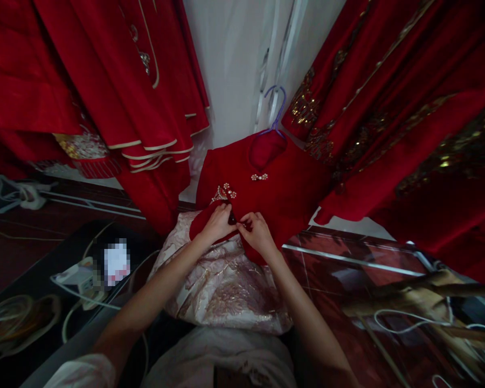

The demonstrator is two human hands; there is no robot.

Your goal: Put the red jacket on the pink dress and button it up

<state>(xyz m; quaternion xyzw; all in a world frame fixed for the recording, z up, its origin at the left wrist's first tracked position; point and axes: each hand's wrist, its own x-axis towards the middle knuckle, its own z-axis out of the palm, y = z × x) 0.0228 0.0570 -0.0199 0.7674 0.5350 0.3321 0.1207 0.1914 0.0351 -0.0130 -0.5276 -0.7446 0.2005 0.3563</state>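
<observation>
A red velvet garment (pixel 283 188) with pearl frog clasps lies spread in front of me, still on a lilac hanger (pixel 277 108). My left hand (pixel 218 222) grips the folded edge of the red cloth just below a beaded clasp (pixel 225 193). Right beside it, my right hand (pixel 257 230) pinches the same front seam, fingertips almost touching the left. A second pearl clasp (pixel 259 177) sits higher, near the collar. Under the red garment lies a pale pink embroidered cloth (pixel 222 285).
Red robes with gold trim hang at the left (pixel 117 81) and right (pixel 408 108). A white power strip (pixel 78 275) with cables sits at the lower left. A glossy dark red surface (pixel 347 280) stretches to the right, with white cords on it.
</observation>
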